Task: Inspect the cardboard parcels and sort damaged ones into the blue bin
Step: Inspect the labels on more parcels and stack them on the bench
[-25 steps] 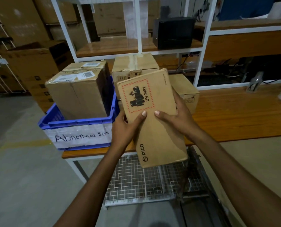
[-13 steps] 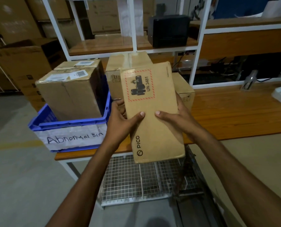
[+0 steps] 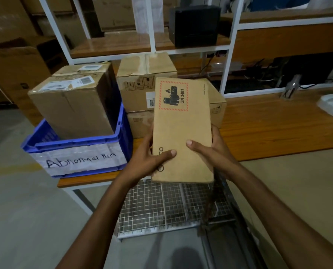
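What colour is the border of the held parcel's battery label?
Red border, head view.

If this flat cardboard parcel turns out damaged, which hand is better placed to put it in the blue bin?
Left, probably. The left hand grips the flat brown cardboard parcel on the side nearest the blue plastic bin; the right hand holds the far edge and would reach across.

Left grip (image 3: 146,162) and right grip (image 3: 213,151) clasp inward.
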